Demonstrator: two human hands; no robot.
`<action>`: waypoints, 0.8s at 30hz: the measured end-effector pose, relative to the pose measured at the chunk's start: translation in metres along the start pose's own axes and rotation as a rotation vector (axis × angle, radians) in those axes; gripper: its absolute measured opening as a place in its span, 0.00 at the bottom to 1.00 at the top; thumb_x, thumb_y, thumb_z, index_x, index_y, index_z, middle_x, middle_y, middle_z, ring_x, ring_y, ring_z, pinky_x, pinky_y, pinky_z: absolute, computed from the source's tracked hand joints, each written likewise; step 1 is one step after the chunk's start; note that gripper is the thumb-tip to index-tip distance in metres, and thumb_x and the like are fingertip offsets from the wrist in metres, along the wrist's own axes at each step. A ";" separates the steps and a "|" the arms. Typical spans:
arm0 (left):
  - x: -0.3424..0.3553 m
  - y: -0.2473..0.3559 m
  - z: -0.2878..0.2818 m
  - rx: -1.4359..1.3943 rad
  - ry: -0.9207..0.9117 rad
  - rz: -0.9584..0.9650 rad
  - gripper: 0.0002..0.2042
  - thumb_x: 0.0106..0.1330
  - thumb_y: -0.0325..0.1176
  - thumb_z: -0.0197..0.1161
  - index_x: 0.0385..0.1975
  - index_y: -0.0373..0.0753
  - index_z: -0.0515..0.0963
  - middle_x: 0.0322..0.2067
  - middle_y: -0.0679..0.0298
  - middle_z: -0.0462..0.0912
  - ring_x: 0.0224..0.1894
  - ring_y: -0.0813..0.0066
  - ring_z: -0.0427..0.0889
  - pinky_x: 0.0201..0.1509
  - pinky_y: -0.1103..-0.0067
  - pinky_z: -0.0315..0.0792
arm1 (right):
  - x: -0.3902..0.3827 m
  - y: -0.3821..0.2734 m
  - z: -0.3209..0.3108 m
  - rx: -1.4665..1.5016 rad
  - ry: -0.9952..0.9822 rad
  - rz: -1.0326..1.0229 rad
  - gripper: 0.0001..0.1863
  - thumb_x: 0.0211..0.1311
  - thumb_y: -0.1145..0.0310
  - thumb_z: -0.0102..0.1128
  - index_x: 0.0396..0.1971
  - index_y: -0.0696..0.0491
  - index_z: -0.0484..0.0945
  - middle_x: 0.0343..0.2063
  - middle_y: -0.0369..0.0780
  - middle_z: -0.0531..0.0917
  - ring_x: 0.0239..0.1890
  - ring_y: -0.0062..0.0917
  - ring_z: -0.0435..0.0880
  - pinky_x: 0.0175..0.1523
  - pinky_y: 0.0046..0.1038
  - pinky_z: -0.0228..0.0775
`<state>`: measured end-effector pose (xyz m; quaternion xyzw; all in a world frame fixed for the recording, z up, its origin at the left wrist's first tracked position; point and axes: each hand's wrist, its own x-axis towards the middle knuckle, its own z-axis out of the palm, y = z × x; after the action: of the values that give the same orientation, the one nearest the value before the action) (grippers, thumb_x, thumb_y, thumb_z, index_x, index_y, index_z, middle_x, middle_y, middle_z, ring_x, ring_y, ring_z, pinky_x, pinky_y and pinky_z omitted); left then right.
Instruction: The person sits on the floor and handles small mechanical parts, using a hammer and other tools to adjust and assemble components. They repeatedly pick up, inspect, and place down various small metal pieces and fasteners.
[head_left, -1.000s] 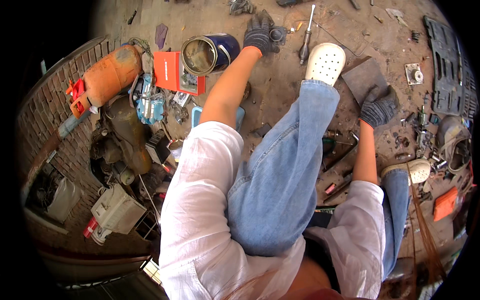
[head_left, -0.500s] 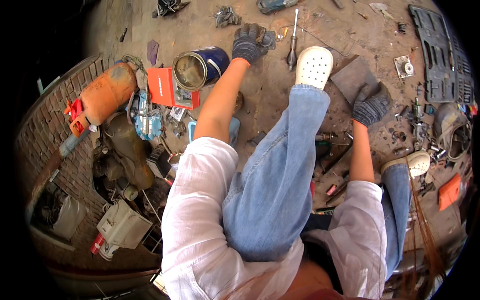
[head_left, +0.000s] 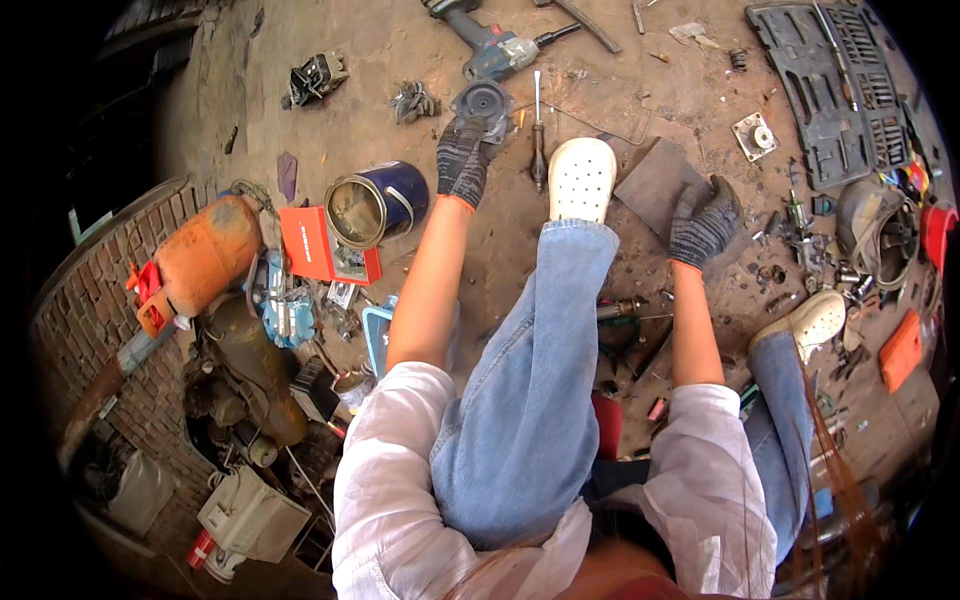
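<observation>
My left hand (head_left: 462, 160), in a dark knit glove, reaches forward along the dirt floor. Its fingertips close on the near edge of a round dark metal part (head_left: 485, 98). A screwdriver (head_left: 537, 135) lies just right of that hand, beside my white clog (head_left: 581, 178). My right hand (head_left: 703, 222), also gloved, rests with fingers spread on the corner of a flat dark metal plate (head_left: 650, 178). My jeans-clad leg stretches out between the two arms.
A blue paint can (head_left: 378, 203) lies on its side by a red box (head_left: 318, 245) and an orange gas cylinder (head_left: 205, 255). A power drill (head_left: 492, 45) lies beyond the round part. A black tool case (head_left: 830, 90) is at far right, a brick wall (head_left: 85, 340) at left.
The view has tilted so the floor slid down the picture, showing the drill. My left hand stays at the round part; my right hand stays on the plate.
</observation>
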<state>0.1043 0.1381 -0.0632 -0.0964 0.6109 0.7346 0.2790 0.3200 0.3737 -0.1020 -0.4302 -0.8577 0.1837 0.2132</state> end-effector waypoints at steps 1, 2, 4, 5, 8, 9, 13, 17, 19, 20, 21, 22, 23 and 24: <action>-0.010 0.002 0.016 -0.032 -0.033 0.000 0.17 0.63 0.33 0.53 0.50 0.33 0.66 0.44 0.54 0.74 0.42 0.61 0.78 0.44 0.69 0.76 | 0.001 -0.001 0.001 0.048 0.013 0.047 0.22 0.49 0.61 0.59 0.42 0.58 0.71 0.40 0.46 0.76 0.46 0.39 0.72 0.53 0.35 0.61; -0.020 0.005 0.032 -0.048 -0.098 -0.034 0.17 0.63 0.33 0.53 0.49 0.33 0.66 0.44 0.53 0.74 0.43 0.61 0.78 0.45 0.69 0.76 | 0.005 -0.005 0.002 0.144 0.053 0.045 0.22 0.49 0.60 0.60 0.42 0.57 0.72 0.40 0.46 0.76 0.45 0.39 0.72 0.52 0.35 0.62; -0.043 0.017 0.062 -0.079 -0.210 -0.112 0.17 0.62 0.33 0.54 0.49 0.31 0.66 0.44 0.52 0.74 0.43 0.61 0.78 0.45 0.69 0.77 | 0.015 -0.028 -0.003 0.405 -0.041 0.031 0.21 0.48 0.61 0.61 0.41 0.56 0.73 0.40 0.47 0.76 0.43 0.38 0.74 0.50 0.34 0.64; -0.048 0.019 0.074 -0.016 -0.234 -0.141 0.18 0.62 0.33 0.55 0.48 0.30 0.67 0.43 0.52 0.75 0.43 0.60 0.78 0.45 0.69 0.77 | 0.021 -0.045 -0.008 0.569 -0.161 0.018 0.21 0.48 0.62 0.62 0.41 0.57 0.73 0.39 0.46 0.77 0.43 0.37 0.75 0.50 0.33 0.64; -0.056 0.008 0.097 0.428 -0.319 -0.114 0.18 0.61 0.31 0.56 0.50 0.30 0.66 0.41 0.55 0.76 0.43 0.65 0.78 0.45 0.72 0.77 | 0.027 -0.087 -0.024 0.905 -0.475 -0.004 0.21 0.50 0.62 0.63 0.43 0.57 0.71 0.36 0.44 0.79 0.38 0.32 0.79 0.45 0.27 0.68; -0.058 0.008 0.102 0.381 -0.329 -0.084 0.18 0.61 0.30 0.56 0.50 0.31 0.66 0.42 0.56 0.76 0.43 0.66 0.78 0.45 0.73 0.77 | 0.030 -0.088 -0.027 0.795 -0.460 0.028 0.20 0.52 0.64 0.62 0.42 0.58 0.71 0.35 0.44 0.79 0.35 0.30 0.79 0.43 0.27 0.70; -0.065 0.011 0.109 0.112 -0.348 -0.054 0.18 0.61 0.27 0.55 0.51 0.33 0.66 0.43 0.58 0.75 0.44 0.67 0.77 0.45 0.74 0.76 | 0.046 -0.063 -0.035 1.149 -0.185 0.577 0.11 0.58 0.72 0.54 0.37 0.62 0.68 0.32 0.43 0.78 0.28 0.21 0.78 0.28 0.21 0.71; -0.060 0.005 0.119 0.080 -0.312 -0.025 0.19 0.61 0.25 0.54 0.53 0.33 0.64 0.44 0.57 0.74 0.45 0.62 0.76 0.46 0.71 0.76 | 0.041 0.006 -0.026 0.816 -0.571 0.365 0.16 0.56 0.68 0.56 0.41 0.62 0.70 0.33 0.46 0.80 0.32 0.29 0.81 0.35 0.27 0.72; -0.060 0.002 0.125 0.063 -0.263 -0.064 0.18 0.61 0.25 0.54 0.51 0.33 0.66 0.43 0.57 0.75 0.43 0.68 0.77 0.47 0.76 0.75 | 0.026 0.032 -0.015 0.526 -0.676 0.063 0.16 0.56 0.69 0.55 0.43 0.61 0.70 0.33 0.46 0.80 0.32 0.29 0.81 0.35 0.26 0.72; -0.063 0.004 0.127 0.148 -0.248 0.024 0.16 0.61 0.26 0.54 0.49 0.33 0.69 0.41 0.58 0.77 0.42 0.73 0.77 0.47 0.80 0.73 | 0.020 0.030 -0.015 0.386 -0.652 -0.132 0.16 0.58 0.70 0.54 0.44 0.61 0.69 0.32 0.44 0.80 0.29 0.26 0.80 0.32 0.24 0.73; -0.066 0.007 0.129 0.059 -0.246 -0.035 0.15 0.60 0.26 0.54 0.48 0.33 0.70 0.41 0.59 0.77 0.42 0.74 0.76 0.47 0.80 0.72 | 0.017 0.026 -0.012 0.433 -0.690 -0.099 0.16 0.58 0.70 0.54 0.45 0.61 0.69 0.34 0.45 0.80 0.32 0.28 0.80 0.36 0.25 0.73; -0.068 0.007 0.132 -0.058 -0.228 -0.077 0.15 0.60 0.26 0.55 0.47 0.32 0.71 0.40 0.59 0.78 0.42 0.75 0.76 0.47 0.81 0.72 | 0.028 0.020 -0.012 0.468 -0.743 -0.104 0.17 0.58 0.69 0.53 0.46 0.62 0.70 0.36 0.45 0.80 0.35 0.29 0.80 0.41 0.25 0.72; -0.075 -0.002 0.129 0.044 -0.210 -0.048 0.15 0.60 0.26 0.55 0.47 0.32 0.70 0.41 0.59 0.78 0.42 0.75 0.76 0.47 0.81 0.71 | 0.021 0.014 -0.023 0.540 -0.753 0.079 0.17 0.57 0.68 0.54 0.45 0.61 0.71 0.36 0.46 0.80 0.37 0.32 0.79 0.43 0.27 0.71; -0.071 -0.008 0.128 0.154 -0.200 0.023 0.15 0.59 0.25 0.54 0.48 0.32 0.70 0.41 0.59 0.78 0.42 0.75 0.76 0.47 0.81 0.71 | 0.027 0.004 -0.025 0.632 -0.731 0.233 0.17 0.56 0.67 0.55 0.44 0.60 0.72 0.36 0.48 0.80 0.39 0.35 0.79 0.45 0.28 0.69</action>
<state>0.1929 0.2400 -0.0051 0.0062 0.6358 0.6946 0.3365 0.3207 0.4015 -0.0774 -0.3449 -0.7251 0.5961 -0.0035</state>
